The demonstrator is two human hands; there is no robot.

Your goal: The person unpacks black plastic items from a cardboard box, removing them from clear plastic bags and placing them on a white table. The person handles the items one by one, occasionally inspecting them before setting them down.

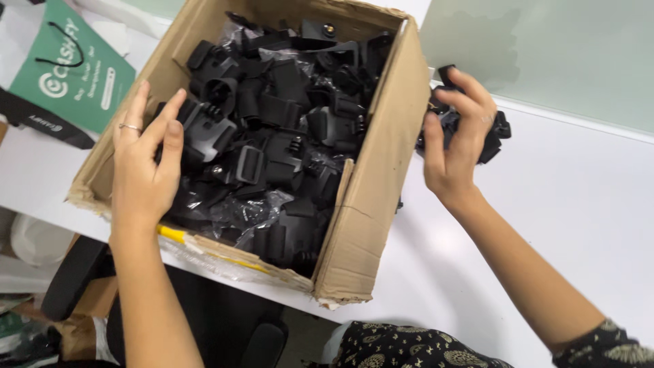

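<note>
**Fingers: left loose in the box, right wrapped on black parts**

Fingers [146, 109] of the left hand [143, 170] are spread and relaxed, gripping nothing; the palm rests over the near-left corner of the cardboard box [371, 184], fingertips touching the black plastic mounts [272, 136] inside. One thin ring on that hand.

Right hand [456, 143] is outside the box, just past its right wall, above the tabletop [579, 204]. Its fingers are curled tight around a clump of black parts [496, 133]; how many pieces are in the clump I cannot tell.

Counts: two hands, one box, one paper bag [68, 68]. Mounts in the box: dozens, too tangled to count.

Materials and shapes:
- Box: brown corrugated card, open top, edges torn and frayed, near-right corner crushed, a yellow strip along the front edge. It overhangs the tabletop's near edge.
- Mounts: matte black hard plastic, blocky, with slots, buckles and hinge prongs; some sit in crinkly clear bags.
- Tabletop: smooth, white, flat.
- Paper bag: green, black cord handle, lying flat to the left of the box.
</note>
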